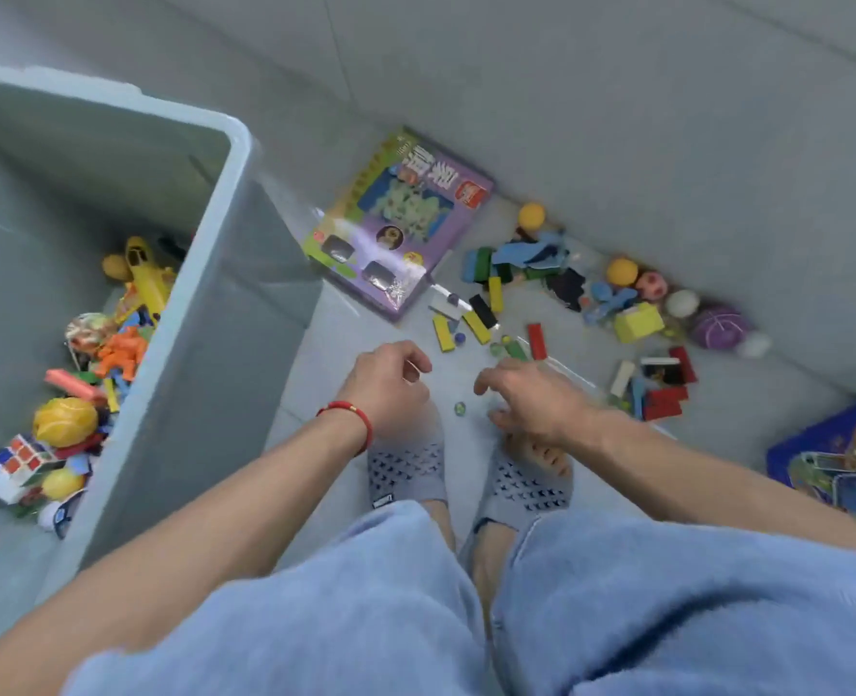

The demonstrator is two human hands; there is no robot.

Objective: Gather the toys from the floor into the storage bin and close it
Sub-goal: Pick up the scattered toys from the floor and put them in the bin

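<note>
I am bent low over the gray floor (616,118), and both my hands hang down in front of my feet. My left hand (390,381) has a red string (348,411) on the wrist. Its fingers are curled in loosely, and I cannot see anything held in them. My right hand (536,401) is just beside it, fingers bent and spread a little, and it holds nothing that I can see. Between my two hands a small green marble (460,407) lies on the floor, and neither hand touches it. A few more marbles and colored blocks (471,324) lie just past my fingers, yellow, black, red and green ones. The big gray storage bin (189,319) stands open on my left. Inside it are a yellow toy plane (145,273), a puzzle cube (21,457), an orange toy (122,351) and some balls. A purple box (400,228) with pictures on it lies flat on the floor next to the bin. Farther to my right, along the wall, there are more toys in a heap: orange balls (621,271), blue bits, a yellow block (638,322) and a purple ball (719,328). A blue board (837,454) lies on the floor at the far right. My feet are in gray slippers (405,469).
</note>
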